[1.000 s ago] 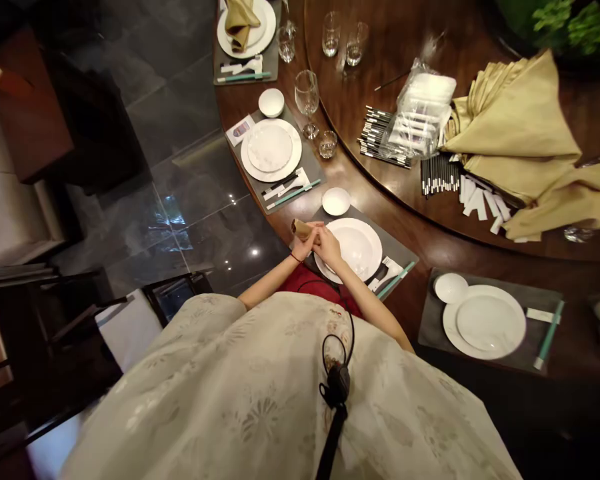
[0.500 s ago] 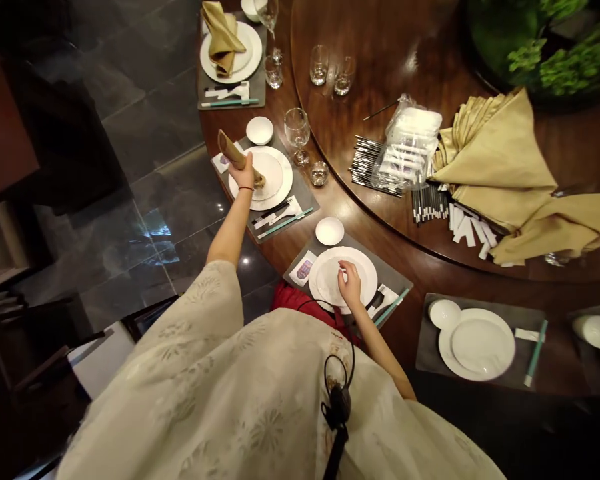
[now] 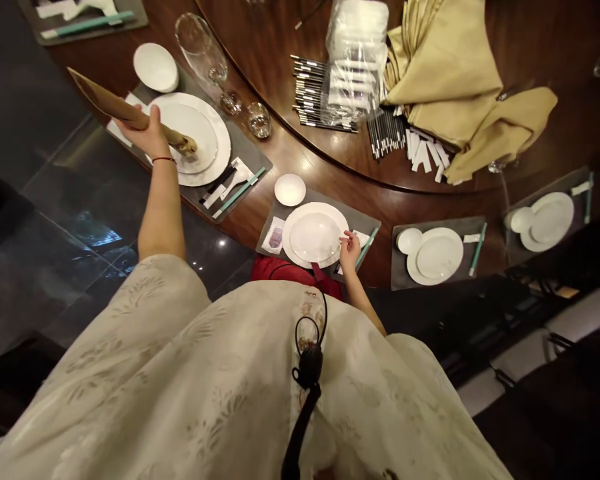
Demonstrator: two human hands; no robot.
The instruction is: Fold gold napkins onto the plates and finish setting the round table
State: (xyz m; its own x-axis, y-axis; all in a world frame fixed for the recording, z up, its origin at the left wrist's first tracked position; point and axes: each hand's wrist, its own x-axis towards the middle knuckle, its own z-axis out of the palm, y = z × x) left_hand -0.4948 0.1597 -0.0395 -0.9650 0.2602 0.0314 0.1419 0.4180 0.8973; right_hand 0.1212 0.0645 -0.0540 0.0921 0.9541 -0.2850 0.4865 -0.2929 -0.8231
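Note:
My left hand [image 3: 150,137] is wrapped round a rolled gold cloth napkin [image 3: 105,101]. One end of the roll is over the left white plate [image 3: 221,137]; whether it rests there I cannot tell. A small white bowl [image 3: 155,67] and a stemmed glass [image 3: 200,47] stand beyond that plate. By the right rim of the nearer white plate [image 3: 314,233], my right hand [image 3: 350,250] hovers with loose, parted fingers and nothing in them. Close beside it are a white packet [image 3: 361,239] and a teal chopstick sleeve [image 3: 368,245].
On the raised round centre lie gold napkins [image 3: 445,67], dark chopsticks [image 3: 310,93] and plastic-wrapped white packets [image 3: 356,67]. A short tumbler [image 3: 259,120] stands near the left setting. Further settings with plates [image 3: 436,257] follow the table edge to the right.
The view has swung, and the table's things now sit further left and higher. My right hand has gone from above the nearer plate to its right rim. My left hand still grips the napkin.

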